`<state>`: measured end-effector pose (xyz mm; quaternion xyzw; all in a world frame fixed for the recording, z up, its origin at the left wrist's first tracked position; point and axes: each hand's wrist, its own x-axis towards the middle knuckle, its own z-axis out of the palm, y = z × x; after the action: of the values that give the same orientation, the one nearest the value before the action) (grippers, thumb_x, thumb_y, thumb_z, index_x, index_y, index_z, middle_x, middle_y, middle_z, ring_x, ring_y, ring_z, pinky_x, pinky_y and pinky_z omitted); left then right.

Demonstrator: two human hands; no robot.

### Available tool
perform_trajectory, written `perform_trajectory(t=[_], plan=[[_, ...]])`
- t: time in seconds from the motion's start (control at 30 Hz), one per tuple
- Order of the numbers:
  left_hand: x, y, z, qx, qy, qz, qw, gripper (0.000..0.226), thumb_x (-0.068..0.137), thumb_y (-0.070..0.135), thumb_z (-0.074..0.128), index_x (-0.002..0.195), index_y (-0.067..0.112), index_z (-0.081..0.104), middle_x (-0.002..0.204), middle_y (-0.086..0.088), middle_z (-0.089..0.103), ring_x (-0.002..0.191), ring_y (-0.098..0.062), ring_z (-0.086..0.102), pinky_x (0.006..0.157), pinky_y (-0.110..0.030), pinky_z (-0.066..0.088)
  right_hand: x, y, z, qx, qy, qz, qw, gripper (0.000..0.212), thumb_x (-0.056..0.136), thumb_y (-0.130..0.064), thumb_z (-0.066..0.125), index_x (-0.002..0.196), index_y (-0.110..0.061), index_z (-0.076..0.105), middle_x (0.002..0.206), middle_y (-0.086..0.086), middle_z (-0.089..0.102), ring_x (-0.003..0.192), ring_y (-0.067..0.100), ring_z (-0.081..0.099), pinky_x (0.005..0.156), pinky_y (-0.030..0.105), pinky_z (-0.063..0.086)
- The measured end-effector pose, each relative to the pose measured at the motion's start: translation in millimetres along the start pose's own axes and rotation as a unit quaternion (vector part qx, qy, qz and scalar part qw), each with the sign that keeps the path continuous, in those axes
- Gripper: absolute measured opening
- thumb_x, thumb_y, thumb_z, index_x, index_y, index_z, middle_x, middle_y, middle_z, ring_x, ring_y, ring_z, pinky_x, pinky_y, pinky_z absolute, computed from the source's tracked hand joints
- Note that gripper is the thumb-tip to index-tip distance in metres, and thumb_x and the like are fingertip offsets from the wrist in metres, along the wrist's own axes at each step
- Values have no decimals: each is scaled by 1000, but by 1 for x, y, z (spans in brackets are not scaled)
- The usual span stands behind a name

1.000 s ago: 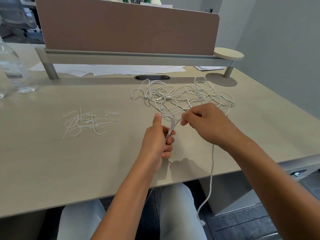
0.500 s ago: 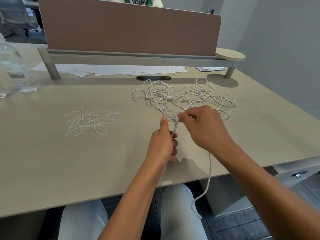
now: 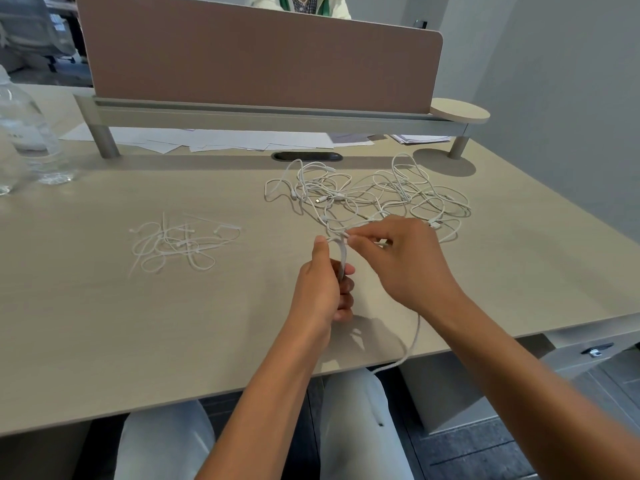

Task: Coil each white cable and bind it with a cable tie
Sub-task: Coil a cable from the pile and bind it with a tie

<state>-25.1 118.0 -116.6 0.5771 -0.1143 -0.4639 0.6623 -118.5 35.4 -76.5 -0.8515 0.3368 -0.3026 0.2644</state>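
A tangled heap of white cables (image 3: 377,195) lies on the beige desk (image 3: 104,323), just beyond my hands. My left hand (image 3: 323,285) grips a folded bundle of one white cable (image 3: 342,254), thumb up along it. My right hand (image 3: 401,261) pinches the same cable at the top of the bundle. A loose length of that cable (image 3: 414,344) trails from under my right hand over the desk's front edge. A loose pile of white cable ties (image 3: 176,244) lies to the left.
A brown divider panel (image 3: 259,60) on a raised shelf crosses the back of the desk, with papers (image 3: 207,142) under it. A clear water bottle (image 3: 24,133) stands at the far left. A person sits behind the panel. My knees are below the desk edge.
My right hand has moved left and closer to my left hand's thumb. The dangling cable tail has been drawn up, so less of it hangs below the desk edge.
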Motion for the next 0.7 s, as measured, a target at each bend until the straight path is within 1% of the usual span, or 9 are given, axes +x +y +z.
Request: perform_trajectory(t=[0.03, 0.1, 0.17, 0.23, 0.3, 0.37, 0.47, 0.6, 0.7], plan=[[0, 0, -1, -15, -1, -6, 1000, 66, 107, 62, 26, 92, 7, 60, 57, -1, 43, 38, -12, 30, 42, -19, 20, -1, 1, 1, -19, 0, -12, 1000, 16, 97, -28, 70, 108, -31, 82, 94, -6, 72, 88, 7, 63, 80, 28, 49], [1, 0, -3, -42, -3, -15, 999, 66, 107, 62, 27, 91, 7, 59, 56, 0, 44, 39, -12, 28, 41, -19, 20, -3, -1, 1, -36, 6, -19, 999, 18, 98, -24, 69, 109, -29, 82, 94, -4, 70, 87, 8, 62, 81, 26, 48], [0, -1, -4, -56, -1, -18, 998, 66, 107, 62, 27, 91, 6, 58, 55, 0, 44, 40, -12, 27, 41, -19, 19, -5, -4, -1, -26, 18, -8, 999, 14, 95, -22, 72, 101, -27, 83, 86, -13, 71, 85, 5, 63, 79, 19, 48], [-1, -1, -3, -61, 0, -16, 998, 65, 107, 61, 27, 91, 6, 58, 55, -1, 45, 40, -12, 27, 41, -20, 19, -6, -6, -1, -5, 28, 6, 1000, 10, 91, -20, 75, 90, -26, 84, 76, -23, 68, 83, -1, 63, 72, 9, 45], [-1, -1, -1, -67, 2, -10, 998, 64, 108, 60, 27, 93, 6, 58, 56, -1, 46, 39, -12, 29, 42, -20, 19, -7, -7, 1, 6, 36, 10, 999, 11, 88, -19, 77, 82, -26, 82, 70, -23, 69, 77, -3, 63, 67, 7, 43], [-2, 0, 0, -79, 7, -6, 997, 63, 108, 59, 27, 95, 6, 58, 57, -2, 46, 38, -12, 30, 41, -20, 20, -8, -8, 2, 13, 45, 8, 999, 12, 87, -17, 77, 78, -26, 80, 70, -19, 70, 75, -4, 62, 66, 7, 43], [-1, 1, 0, -93, 11, 1, 996, 63, 108, 59, 27, 95, 6, 58, 59, -3, 45, 39, -12, 29, 42, -20, 20, -7, -8, 0, 15, 52, 2, 999, 12, 86, -17, 77, 79, -25, 80, 73, -17, 69, 74, -6, 59, 65, 7, 41], [-3, 2, 0, -73, 8, 5, 997, 64, 108, 59, 26, 90, 7, 58, 58, -2, 46, 38, -12, 32, 41, -20, 22, -6, -10, 2, 34, 9, -7, 999, 9, 87, -20, 78, 81, -25, 82, 69, -14, 71, 69, -4, 58, 64, 10, 38], [-6, 3, 1, -57, 5, 9, 998, 61, 108, 59, 25, 80, 12, 52, 57, -3, 46, 40, -14, 32, 44, -21, 22, -4, -10, 8, 8, -22, -16, 1000, 11, 93, -22, 75, 94, -29, 82, 85, -11, 70, 79, -5, 60, 68, 9, 36]])
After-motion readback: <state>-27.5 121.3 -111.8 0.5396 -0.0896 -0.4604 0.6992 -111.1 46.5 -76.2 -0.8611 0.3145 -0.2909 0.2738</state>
